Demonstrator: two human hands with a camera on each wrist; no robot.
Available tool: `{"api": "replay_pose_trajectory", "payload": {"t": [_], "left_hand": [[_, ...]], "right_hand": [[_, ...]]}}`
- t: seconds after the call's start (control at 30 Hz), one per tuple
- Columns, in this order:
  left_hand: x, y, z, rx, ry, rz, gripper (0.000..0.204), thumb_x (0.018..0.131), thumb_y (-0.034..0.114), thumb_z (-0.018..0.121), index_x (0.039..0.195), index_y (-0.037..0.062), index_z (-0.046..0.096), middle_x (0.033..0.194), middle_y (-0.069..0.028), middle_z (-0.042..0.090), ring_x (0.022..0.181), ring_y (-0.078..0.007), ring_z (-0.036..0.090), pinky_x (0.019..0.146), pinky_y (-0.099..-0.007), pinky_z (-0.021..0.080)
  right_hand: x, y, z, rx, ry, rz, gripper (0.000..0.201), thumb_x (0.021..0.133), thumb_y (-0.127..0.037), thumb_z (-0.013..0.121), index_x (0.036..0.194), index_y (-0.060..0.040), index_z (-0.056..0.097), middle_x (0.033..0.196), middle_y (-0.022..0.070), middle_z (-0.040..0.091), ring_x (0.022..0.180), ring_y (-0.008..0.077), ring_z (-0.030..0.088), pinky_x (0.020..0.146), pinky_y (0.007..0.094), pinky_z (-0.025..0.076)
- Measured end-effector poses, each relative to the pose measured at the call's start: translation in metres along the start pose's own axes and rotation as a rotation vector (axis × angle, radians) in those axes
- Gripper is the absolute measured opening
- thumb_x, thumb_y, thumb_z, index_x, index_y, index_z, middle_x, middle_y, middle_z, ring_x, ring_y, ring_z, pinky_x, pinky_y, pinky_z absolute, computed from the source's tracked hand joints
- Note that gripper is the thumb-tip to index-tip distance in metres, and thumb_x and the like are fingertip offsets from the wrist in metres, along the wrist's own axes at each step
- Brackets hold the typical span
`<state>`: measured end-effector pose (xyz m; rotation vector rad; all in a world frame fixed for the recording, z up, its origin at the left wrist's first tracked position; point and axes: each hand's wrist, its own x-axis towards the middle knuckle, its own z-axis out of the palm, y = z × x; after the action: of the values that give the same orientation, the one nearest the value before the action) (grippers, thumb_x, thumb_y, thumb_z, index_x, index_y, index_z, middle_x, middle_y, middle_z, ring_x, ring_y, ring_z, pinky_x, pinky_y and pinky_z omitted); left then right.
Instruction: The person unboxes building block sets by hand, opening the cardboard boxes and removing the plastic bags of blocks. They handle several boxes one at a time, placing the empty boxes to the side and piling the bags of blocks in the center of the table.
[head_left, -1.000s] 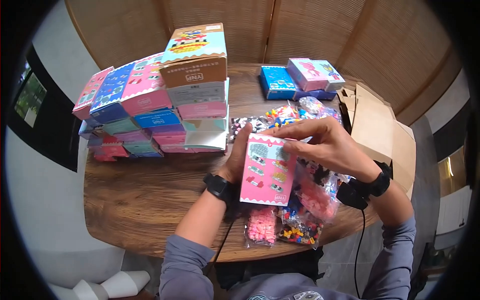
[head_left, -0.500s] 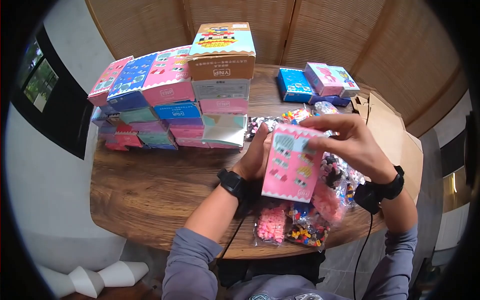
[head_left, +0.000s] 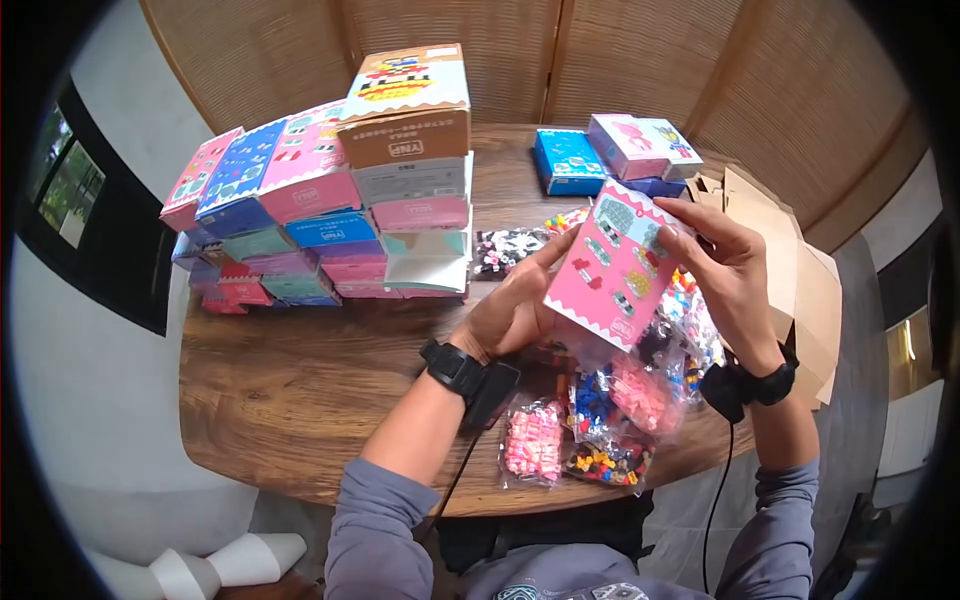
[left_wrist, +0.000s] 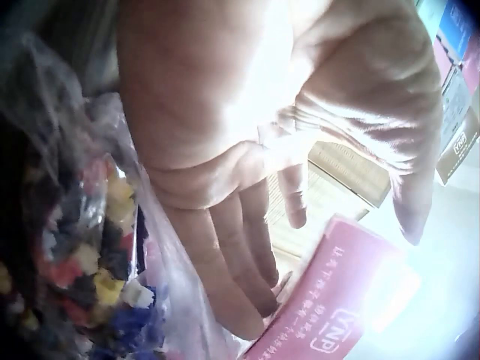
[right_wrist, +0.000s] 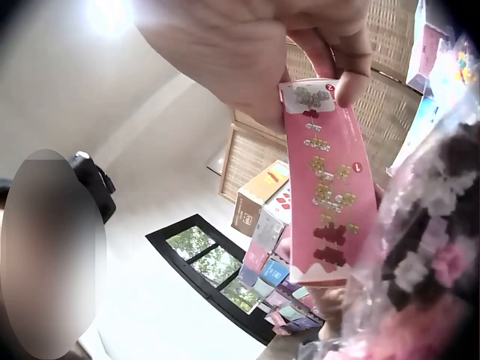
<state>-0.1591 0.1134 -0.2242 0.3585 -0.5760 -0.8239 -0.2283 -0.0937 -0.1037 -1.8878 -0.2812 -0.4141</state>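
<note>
A pink printed box [head_left: 612, 262] is tilted above the table, its picture side facing up. My right hand [head_left: 735, 285] pinches its upper right corner between thumb and fingers; the right wrist view shows this grip by the hand [right_wrist: 247, 60] at one end of the box [right_wrist: 326, 180]. At the lower left edge is my left hand [head_left: 508, 308], thumb raised, partly hidden by the box. In the left wrist view the left hand [left_wrist: 277, 112] has its fingers loosely extended, tips near the box [left_wrist: 319, 307]; contact is unclear. Clear bags of coloured bricks [head_left: 533, 440] lie beneath.
Stacked boxes [head_left: 325, 229] stand at the left of the wooden table [head_left: 290, 400]. A few more boxes [head_left: 570, 162] sit at the back right, and flattened cardboard [head_left: 780, 250] lies at the right. Cables hang from both wrist cameras.
The pink box has moved up towards the back of the table and tilted further. My left hand has loosened from the box's side, its palm turned more upward; the right hand keeps its pinch.
</note>
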Motion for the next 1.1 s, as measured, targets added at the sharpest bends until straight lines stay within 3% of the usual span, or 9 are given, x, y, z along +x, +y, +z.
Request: {"api": "replay_pose_trajectory", "payload": {"t": [0.2,0.3,0.47,0.6,0.77,0.87,1.1], "left_hand": [[-0.001,0.005,0.008,0.042,0.105,-0.07,0.093,0.079,0.023,0.078,0.154,0.0108,0.024,0.152,-0.0119,0.037,0.138,-0.0265,0.041,0.113,-0.0442,0.037],[-0.001,0.004,0.009,0.091,0.141,-0.045,0.09,0.081,0.02,0.075,0.154,0.0103,0.024,0.152,-0.0116,0.037,0.138,-0.0265,0.041,0.113,-0.0443,0.038],[-0.003,0.003,0.003,0.09,0.199,-0.028,0.073,0.084,0.017,0.067,0.149,0.0069,0.036,0.142,-0.0118,0.05,0.128,-0.0258,0.051,0.108,-0.0446,0.042],[-0.003,0.004,0.0,0.032,0.193,-0.044,0.063,0.087,0.016,0.063,0.145,0.0043,0.04,0.138,-0.0126,0.054,0.126,-0.0262,0.053,0.108,-0.0438,0.041],[-0.002,0.005,0.005,0.061,0.212,-0.033,0.065,0.09,0.024,0.062,0.146,0.0025,0.037,0.14,-0.0114,0.051,0.129,-0.0254,0.05,0.111,-0.0424,0.036],[-0.005,0.006,-0.002,0.122,0.252,-0.047,0.06,0.097,0.029,0.055,0.146,0.0029,0.036,0.141,-0.0114,0.051,0.128,-0.0246,0.051,0.11,-0.0411,0.037],[-0.013,0.006,-0.032,-0.159,0.13,-0.091,0.052,0.1,0.032,0.05,0.143,0.0039,0.043,0.133,-0.0135,0.058,0.12,-0.0247,0.058,0.103,-0.0409,0.046]], "right_hand": [[-0.004,0.012,-0.005,-0.205,0.04,-0.111,0.028,0.089,-0.014,0.073,0.116,-0.0058,0.071,0.106,0.0087,0.067,0.085,0.0095,0.062,0.059,0.0209,0.046],[-0.006,0.007,-0.005,-0.3,0.043,-0.173,0.029,0.089,-0.015,0.072,0.116,-0.0071,0.071,0.107,0.0087,0.068,0.084,0.0103,0.062,0.06,0.0221,0.046],[-0.017,-0.01,-0.014,-0.345,0.0,-0.243,0.032,0.092,-0.011,0.066,0.124,-0.0066,0.066,0.117,0.0113,0.063,0.095,0.0164,0.063,0.068,0.0256,0.051],[-0.051,-0.003,-0.043,-0.133,0.075,-0.12,0.026,0.094,-0.004,0.059,0.118,0.0002,0.066,0.117,0.0127,0.062,0.095,0.0157,0.064,0.07,0.0254,0.051],[-0.11,0.011,-0.078,0.04,0.336,0.162,0.023,0.1,-0.01,0.052,0.1,0.0049,0.069,0.089,0.0086,0.068,0.079,0.0119,0.063,0.065,0.0231,0.047],[-0.146,0.021,-0.083,0.111,0.446,0.247,0.025,0.1,-0.013,0.052,0.094,0.0051,0.068,0.084,0.0084,0.068,0.074,0.0116,0.062,0.063,0.0234,0.047],[-0.197,0.047,-0.058,0.221,0.686,0.345,0.026,0.099,-0.016,0.055,0.09,0.0042,0.068,0.081,0.0071,0.067,0.069,0.0106,0.059,0.061,0.0241,0.046]]}}
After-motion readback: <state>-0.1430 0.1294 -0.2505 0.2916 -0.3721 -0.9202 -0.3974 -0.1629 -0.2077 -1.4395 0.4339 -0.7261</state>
